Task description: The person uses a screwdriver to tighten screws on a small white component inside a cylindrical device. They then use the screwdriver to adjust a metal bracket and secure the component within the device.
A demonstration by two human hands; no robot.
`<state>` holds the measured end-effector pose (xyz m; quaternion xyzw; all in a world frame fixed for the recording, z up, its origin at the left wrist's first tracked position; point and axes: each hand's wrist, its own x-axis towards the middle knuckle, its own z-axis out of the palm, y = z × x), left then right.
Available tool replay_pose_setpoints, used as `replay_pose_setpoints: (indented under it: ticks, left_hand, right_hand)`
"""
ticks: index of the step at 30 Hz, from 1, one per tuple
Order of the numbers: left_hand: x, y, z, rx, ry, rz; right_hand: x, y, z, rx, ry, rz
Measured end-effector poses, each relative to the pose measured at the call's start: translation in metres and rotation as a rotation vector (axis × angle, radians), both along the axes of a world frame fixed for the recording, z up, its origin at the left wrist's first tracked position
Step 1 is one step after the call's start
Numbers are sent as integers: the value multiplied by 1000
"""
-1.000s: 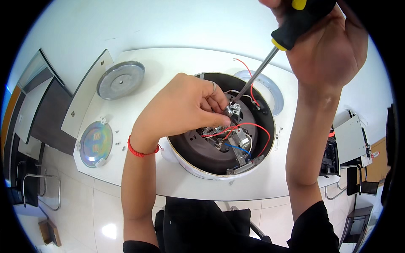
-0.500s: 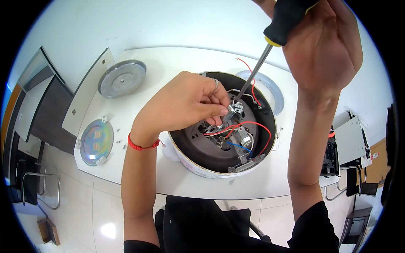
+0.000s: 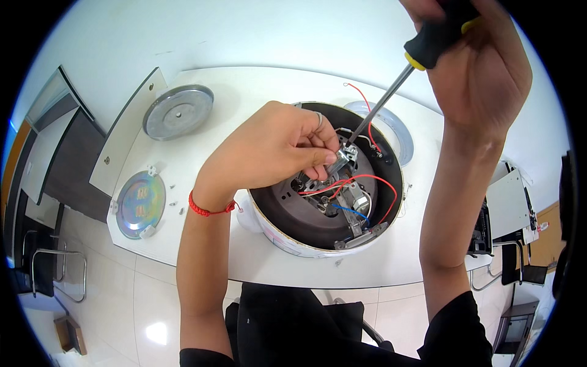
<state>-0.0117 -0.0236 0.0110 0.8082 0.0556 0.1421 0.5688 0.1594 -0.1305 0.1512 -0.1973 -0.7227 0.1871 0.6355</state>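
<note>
My right hand [image 3: 480, 76] is raised at the upper right, closed round the black and yellow handle of a screwdriver [image 3: 391, 92]. The shaft slants down to the left, its tip at a metal bracket [image 3: 343, 160] inside a round, open appliance housing [image 3: 293, 235]. Over the housing's left rim reaches my left hand [image 3: 284, 144], thumb and fingers pinched on that bracket. A ring and a red cord bracelet are on this arm. Red [image 3: 386, 186], blue and white wires run among metal parts in the dark interior. The exact spot under the tip is hard to make out.
A round grey metal dish [image 3: 178, 112] lies at the table's back left. Nearer, an iridescent disc with tabs [image 3: 140, 205] lies beside several small screws [image 3: 173, 203]. Behind the housing is a pale ring [image 3: 397, 131]. A black case [image 3: 481, 229] stands at the right edge.
My right hand and the screwdriver handle have shifted right, so the shaft leans over more. My left hand stays pinched on the bracket, and it and the housing sit slightly farther right.
</note>
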Motion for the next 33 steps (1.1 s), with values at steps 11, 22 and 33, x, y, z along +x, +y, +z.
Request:
replay_pose_setpoints:
  ticks: [11,22,33]
  left_hand:
    - [-2,2,-3,-4,-13,14]
    - [-3,1,-3,16,-11,24]
    - [-2,2,-6,16,-31,18]
  right_hand:
    - [-27,7,-15,151,72,110]
    - [-22,5,-18,82,68,89]
    - [-18,12,-16,93,89,100]
